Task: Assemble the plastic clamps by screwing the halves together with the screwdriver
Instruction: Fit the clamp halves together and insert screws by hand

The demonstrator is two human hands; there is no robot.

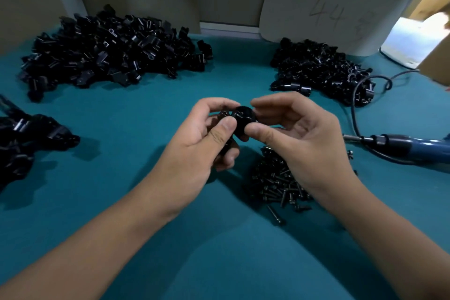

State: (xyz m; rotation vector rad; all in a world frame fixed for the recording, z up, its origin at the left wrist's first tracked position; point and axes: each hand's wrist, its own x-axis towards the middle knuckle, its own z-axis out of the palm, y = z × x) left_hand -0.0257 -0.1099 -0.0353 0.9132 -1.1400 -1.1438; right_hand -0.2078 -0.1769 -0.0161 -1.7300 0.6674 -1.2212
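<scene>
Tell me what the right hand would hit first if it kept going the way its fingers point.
The right hand points leftward; its fingers already pinch the black clamp piece. Straight on, it would most likely meet the left hand gripping the same piece, though depth is hard to judge.

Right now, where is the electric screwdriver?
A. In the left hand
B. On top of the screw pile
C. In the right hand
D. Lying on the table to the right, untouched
D: the screwdriver lies on the teal table at the right edge, while the left hand and right hand both pinch the black clamp parts.
</scene>
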